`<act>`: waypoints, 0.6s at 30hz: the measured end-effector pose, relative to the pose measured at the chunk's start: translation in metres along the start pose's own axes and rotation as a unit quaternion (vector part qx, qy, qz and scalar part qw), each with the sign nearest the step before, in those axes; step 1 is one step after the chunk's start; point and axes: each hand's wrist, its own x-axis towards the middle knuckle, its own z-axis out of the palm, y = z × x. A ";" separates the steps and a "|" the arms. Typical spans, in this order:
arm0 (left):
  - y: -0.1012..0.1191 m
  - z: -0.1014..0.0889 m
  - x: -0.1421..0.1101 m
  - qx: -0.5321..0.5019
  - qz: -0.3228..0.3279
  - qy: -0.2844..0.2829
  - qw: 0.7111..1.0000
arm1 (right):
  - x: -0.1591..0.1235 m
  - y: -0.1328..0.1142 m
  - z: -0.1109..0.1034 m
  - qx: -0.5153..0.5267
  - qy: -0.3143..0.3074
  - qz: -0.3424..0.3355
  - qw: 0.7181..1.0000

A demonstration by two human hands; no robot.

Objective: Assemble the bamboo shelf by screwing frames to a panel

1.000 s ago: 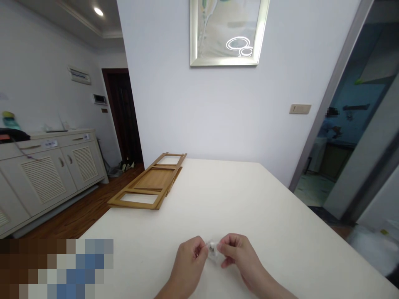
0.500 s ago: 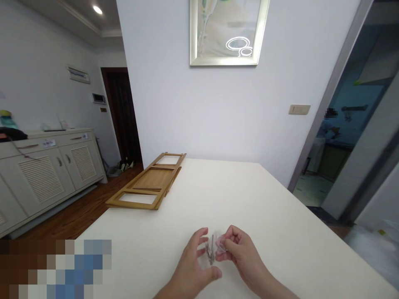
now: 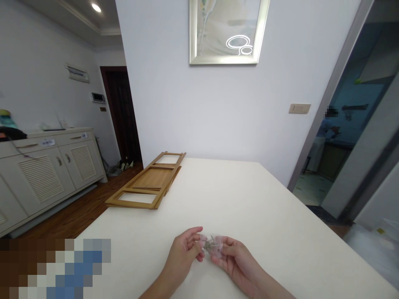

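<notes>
A small clear plastic bag (image 3: 211,246) with several metal screws in it is held between both hands, just above the near part of the white table (image 3: 237,199). My left hand (image 3: 186,249) pinches the bag's left side between thumb and fingers. At its right side, my right hand (image 3: 233,254) grips the plastic with thumb and fingers. The metal pieces look bunched toward the middle and left of the bag; their exact kind is hard to make out.
A flat folded wooden frame (image 3: 152,178) lies at the table's left edge, by the wall. A louvered cabinet (image 3: 50,174) stands to the left. Bulky clear plastic (image 3: 372,245) sits beyond the right edge. Through the doorway, a person (image 3: 328,124) is partly visible.
My left hand has closed from spread fingers to a pinch on the bag's left side. The bag has turned from upright to lying level between the hands.
</notes>
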 end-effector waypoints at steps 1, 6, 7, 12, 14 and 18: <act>-0.001 0.000 0.001 0.006 -0.006 0.005 1.000 | -0.001 0.001 0.001 0.003 -0.010 0.010 1.000; -0.001 0.001 -0.001 0.018 0.011 0.002 1.000 | -0.004 0.003 0.005 0.029 -0.045 0.037 0.998; 0.001 0.002 -0.002 0.020 0.018 -0.007 1.000 | -0.005 0.003 0.006 0.035 -0.050 0.039 0.997; 0.008 0.004 -0.005 0.031 0.026 -0.014 0.999 | -0.005 0.003 0.006 0.059 -0.038 0.055 0.996; 0.008 0.004 -0.005 0.029 0.025 -0.006 0.999 | -0.003 0.004 0.004 0.069 -0.025 0.057 0.996; 0.003 0.002 -0.004 0.021 0.039 -0.022 0.999 | 0.001 0.007 -0.001 0.086 -0.016 0.060 0.994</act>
